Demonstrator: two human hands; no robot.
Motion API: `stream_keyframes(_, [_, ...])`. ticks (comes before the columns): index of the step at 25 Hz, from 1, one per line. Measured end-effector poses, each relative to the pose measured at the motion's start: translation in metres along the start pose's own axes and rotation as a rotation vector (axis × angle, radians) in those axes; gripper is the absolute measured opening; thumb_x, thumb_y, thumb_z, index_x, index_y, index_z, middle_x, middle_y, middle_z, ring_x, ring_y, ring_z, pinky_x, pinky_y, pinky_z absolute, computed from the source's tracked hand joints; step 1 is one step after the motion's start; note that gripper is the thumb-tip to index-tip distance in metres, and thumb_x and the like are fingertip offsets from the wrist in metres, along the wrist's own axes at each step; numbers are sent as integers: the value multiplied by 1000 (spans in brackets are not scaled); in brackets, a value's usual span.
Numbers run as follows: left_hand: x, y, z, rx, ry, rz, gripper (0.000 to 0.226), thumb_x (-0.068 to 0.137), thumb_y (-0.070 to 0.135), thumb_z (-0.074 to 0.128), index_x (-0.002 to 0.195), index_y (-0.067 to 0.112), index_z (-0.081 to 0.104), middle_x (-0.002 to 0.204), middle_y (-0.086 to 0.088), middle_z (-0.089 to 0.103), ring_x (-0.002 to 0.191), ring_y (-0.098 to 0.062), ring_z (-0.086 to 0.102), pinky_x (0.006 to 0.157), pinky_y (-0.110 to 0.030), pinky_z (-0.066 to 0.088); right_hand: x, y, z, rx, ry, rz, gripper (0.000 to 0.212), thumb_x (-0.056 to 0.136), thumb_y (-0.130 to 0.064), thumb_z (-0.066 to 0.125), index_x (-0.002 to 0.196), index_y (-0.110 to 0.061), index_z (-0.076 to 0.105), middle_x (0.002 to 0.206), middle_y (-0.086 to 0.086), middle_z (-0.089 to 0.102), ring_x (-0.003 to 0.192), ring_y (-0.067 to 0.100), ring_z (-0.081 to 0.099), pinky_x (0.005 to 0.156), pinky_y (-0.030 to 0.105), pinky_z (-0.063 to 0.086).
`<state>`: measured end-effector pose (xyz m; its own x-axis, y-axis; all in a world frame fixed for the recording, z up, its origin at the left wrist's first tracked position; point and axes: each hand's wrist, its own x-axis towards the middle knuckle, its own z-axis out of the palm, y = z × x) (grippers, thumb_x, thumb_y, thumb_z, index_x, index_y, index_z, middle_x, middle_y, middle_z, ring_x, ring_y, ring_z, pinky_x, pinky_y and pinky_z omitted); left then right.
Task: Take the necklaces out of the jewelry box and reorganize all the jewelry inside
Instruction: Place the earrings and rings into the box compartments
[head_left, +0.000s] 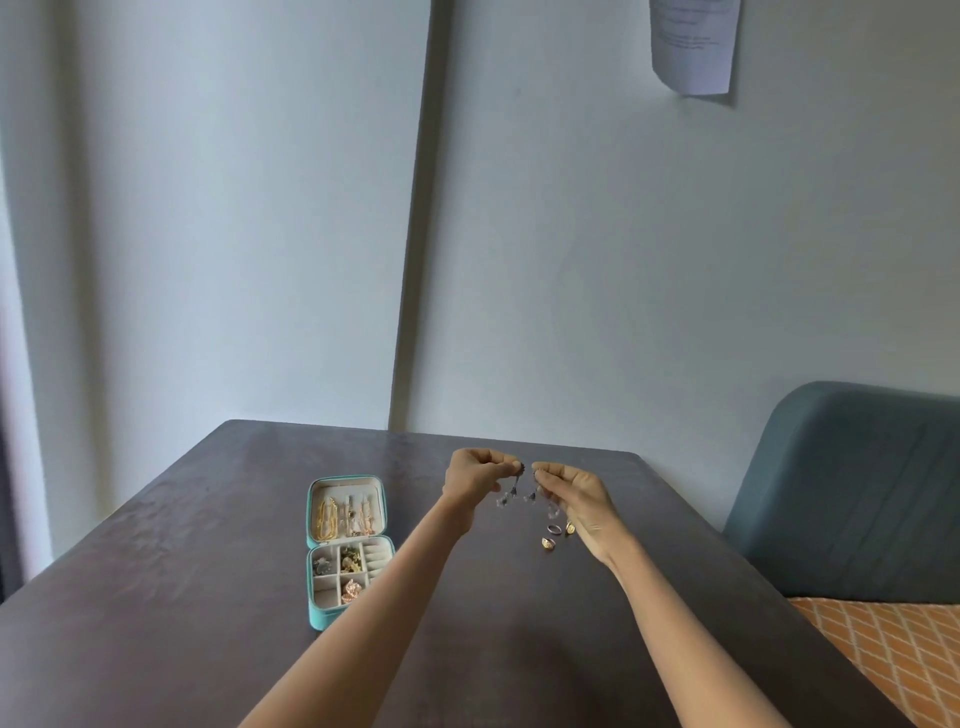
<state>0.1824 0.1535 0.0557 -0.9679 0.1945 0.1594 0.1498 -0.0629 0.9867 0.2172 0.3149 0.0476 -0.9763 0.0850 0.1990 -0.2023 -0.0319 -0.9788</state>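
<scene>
1. Both arms are out over the dark grey-brown tabletop (208, 545). The left hand (475, 480) and the right hand (571, 496) are raised above it with their fingertips almost meeting.

2. Each hand is closed to a fine pinch, thumb against forefinger. Between them they hold a pair of small dangling pieces with dark tops and clear, glassy drops (519, 493). They look like drop earrings, though they're too small to be sure.

3. The little turquoise zip-around jewelry box (317, 616) lies open flat, well to the left of the hands. Gold chain necklaces (326, 519) hang in its cream-lined lid. So by my reading, the necklaces are not yet out.

4. The lower tray's compartments hold mixed small pieces, among them a rose-gold cluster (352, 591). One near-left compartment looks bare.

5. Three rings (554, 529) sit loose on the table just under the right hand: two gold, one silvery.

6. The risks, as I judge them: the pinch is light and the drops swing free. A slip would send an earring down among the rings, or bouncing off the table's right edge towards the teal upholstered headboard (852, 493) and the orange diamond-patterned cover (893, 654).

7. The two danglers hang close together, so they could tangle. A lowered wrist could also scatter those rings.

8. As for writing, a white paper sheet (693, 44) is fixed to the pale wall, top right. It carries printed lines, but they're far too blurred to read. No brand shows on the box.
</scene>
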Motion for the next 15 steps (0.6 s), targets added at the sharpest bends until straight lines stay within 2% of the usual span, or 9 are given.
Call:
stream_keyframes(6, [-14, 16, -29, -18, 21, 55, 15, 80, 8, 71, 66, 14, 68, 76, 0, 70, 78, -11, 61, 62, -19, 43, -4, -10, 34, -53, -5, -43, 10, 87, -18, 62, 94, -16, 70, 96, 2, 73, 97, 10, 64, 81, 24, 43])
stream_keyframes(9, [-20, 23, -47, -15, 41, 74, 16, 79, 9, 72, 65, 14, 68, 76, -1, 70, 76, -11, 60, 62, -19, 44, -5, -14, 50, -80, -37, -36, 10, 88, -23, 62, 93, -18, 70, 97, 1, 74, 100, 10, 65, 83, 24, 43])
stream_keyframes(15, [-31, 36, -77, 15, 58, 80, 16, 77, 7, 73, 65, 15, 67, 75, 3, 69, 76, -10, 59, 61, -19, 41, -7, -20, 82, -140, -60, -71, 8, 87, -23, 64, 91, -22, 71, 95, -7, 70, 93, 3, 58, 78, 19, 41])
